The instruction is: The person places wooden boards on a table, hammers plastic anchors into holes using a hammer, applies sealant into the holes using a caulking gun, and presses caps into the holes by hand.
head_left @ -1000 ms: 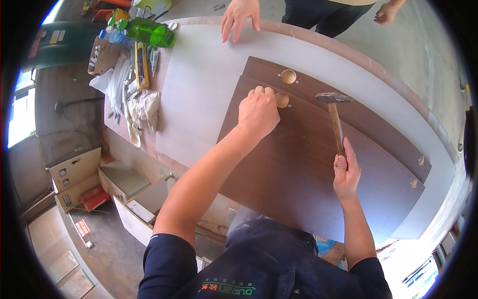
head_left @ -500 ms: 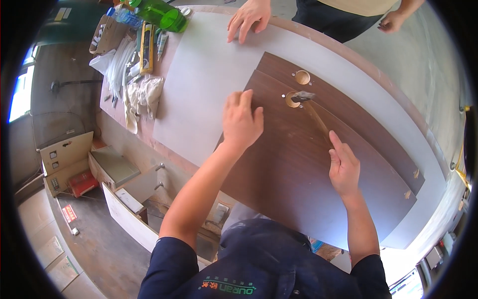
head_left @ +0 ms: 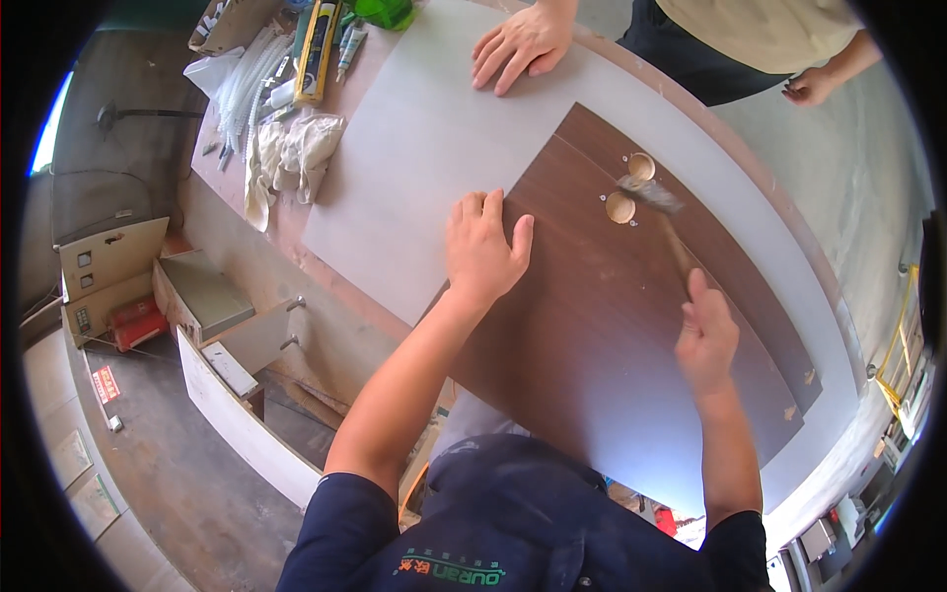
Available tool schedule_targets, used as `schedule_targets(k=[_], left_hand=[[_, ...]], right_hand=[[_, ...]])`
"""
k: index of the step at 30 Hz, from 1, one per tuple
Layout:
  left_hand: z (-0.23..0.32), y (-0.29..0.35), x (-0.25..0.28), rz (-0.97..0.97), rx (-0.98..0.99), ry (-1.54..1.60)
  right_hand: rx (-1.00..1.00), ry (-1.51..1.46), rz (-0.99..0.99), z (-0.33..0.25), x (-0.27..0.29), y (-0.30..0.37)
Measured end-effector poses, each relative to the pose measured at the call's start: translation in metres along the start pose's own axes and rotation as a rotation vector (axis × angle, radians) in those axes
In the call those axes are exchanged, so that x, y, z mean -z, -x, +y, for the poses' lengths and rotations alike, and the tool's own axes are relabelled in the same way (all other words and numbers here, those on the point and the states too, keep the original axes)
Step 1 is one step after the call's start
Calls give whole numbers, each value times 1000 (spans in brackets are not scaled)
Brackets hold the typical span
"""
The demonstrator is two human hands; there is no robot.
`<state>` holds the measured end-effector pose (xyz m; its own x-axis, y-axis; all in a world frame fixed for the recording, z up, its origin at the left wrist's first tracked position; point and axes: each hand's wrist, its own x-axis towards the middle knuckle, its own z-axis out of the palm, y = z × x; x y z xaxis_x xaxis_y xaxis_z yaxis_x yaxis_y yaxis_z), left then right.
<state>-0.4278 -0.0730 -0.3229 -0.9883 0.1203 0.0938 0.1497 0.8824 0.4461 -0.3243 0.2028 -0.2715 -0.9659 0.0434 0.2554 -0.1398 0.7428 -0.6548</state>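
Observation:
My right hand (head_left: 707, 335) grips the wooden handle of a hammer (head_left: 675, 242). The blurred hammer head is over the two round, pale holes, overlapping the lower side of the far hole (head_left: 641, 163). The near hole (head_left: 620, 207) is in the upper brown wood-grain board (head_left: 592, 296), the far one in a second brown board (head_left: 752, 288) that shows beyond it. Small pale dots flank the holes. Fingers extended and thumb apart, my left hand (head_left: 481, 242) lies at the upper board's left edge. Whether the hammer touches a board I cannot tell.
Both boards lie on a white sheet (head_left: 395, 178) on the table. Across it stands a person whose hand (head_left: 523, 44) rests on the sheet. Work gloves (head_left: 301, 153), a yellow-and-black tube (head_left: 316, 54) and a green bottle (head_left: 383, 10) are at the left. Cabinet panels (head_left: 237, 424) stand on the floor.
The hammer head has moved slightly away from the near hole, toward the far board. My left hand is farther from the boards' far corner. The whole view has shifted.

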Motion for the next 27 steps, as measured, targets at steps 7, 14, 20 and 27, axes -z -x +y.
schedule_targets(k=[7, 14, 20, 27], left_hand=[[3, 0, 3, 0, -19, -20], [4, -5, 5, -18, 17, 66], [-2, 6, 6, 21, 5, 216], [-56, 49, 33, -28, 400, 561]], right_hand=[[-81, 96, -99, 1, -3, -4], [-75, 247, -195, -9, -2, -2], [-218, -62, -179, -57, -18, -19], [-593, -776, -311, -103, -148, -47]])
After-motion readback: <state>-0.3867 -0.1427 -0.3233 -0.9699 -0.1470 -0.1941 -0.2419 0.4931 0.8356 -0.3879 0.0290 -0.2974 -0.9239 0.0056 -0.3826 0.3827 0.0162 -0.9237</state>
